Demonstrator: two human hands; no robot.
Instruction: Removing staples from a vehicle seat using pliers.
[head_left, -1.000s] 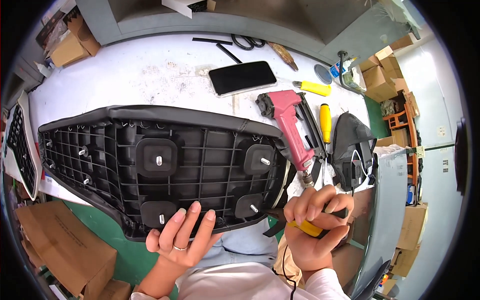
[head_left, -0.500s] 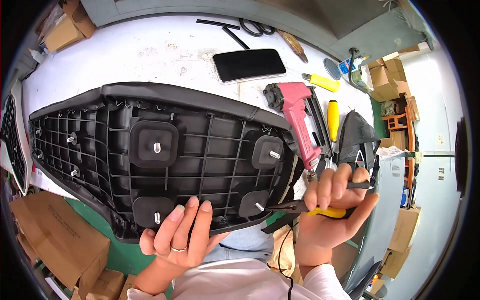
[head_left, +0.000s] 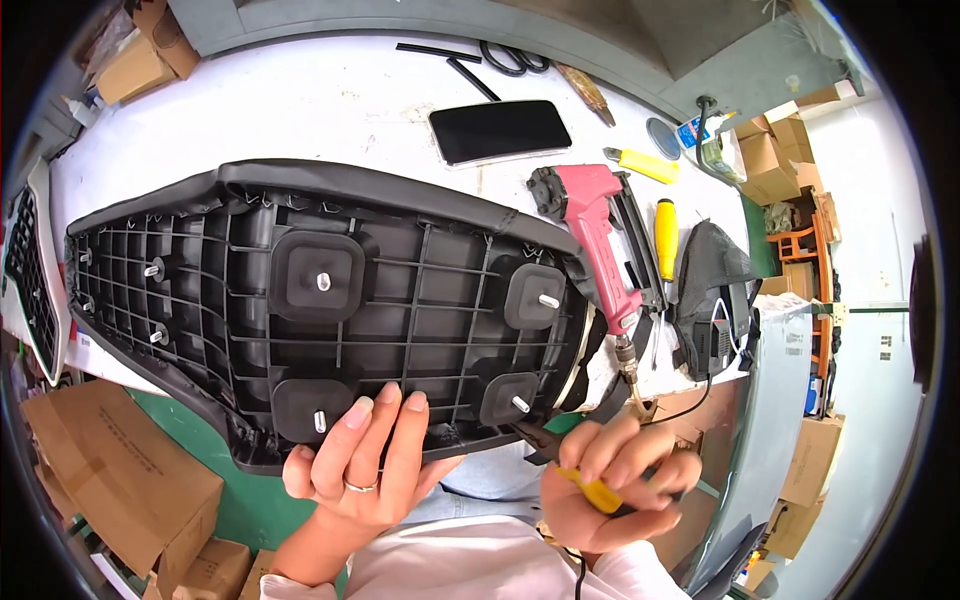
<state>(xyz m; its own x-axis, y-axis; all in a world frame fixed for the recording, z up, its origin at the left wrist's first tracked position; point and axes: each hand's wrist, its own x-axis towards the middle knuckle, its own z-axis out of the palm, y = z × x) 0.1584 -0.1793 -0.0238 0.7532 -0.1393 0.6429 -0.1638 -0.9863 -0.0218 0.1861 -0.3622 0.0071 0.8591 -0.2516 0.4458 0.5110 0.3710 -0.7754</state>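
Observation:
A black motorcycle seat lies upside down, showing its ribbed plastic base, rubber pads with metal studs, and a cover folded over the rim. My left hand is closed on its near edge, fingers over the base and a ring on one of them. In my right hand is a pair of pliers with yellow and black handles. Their dark jaws are at the seat's near right edge, by a corner pad; whether they grip the cover there I cannot tell.
A red staple gun lies against the seat's right end, beside a yellow-handled screwdriver and a black mesh-covered device. Farther back are a phone, a yellow cutter and scissors. Cardboard boxes stand lower left.
My right hand has moved left and down with the pliers, uncovering the staple gun's hose fitting. The seat has shifted and tilted slightly, with my left hand still on it.

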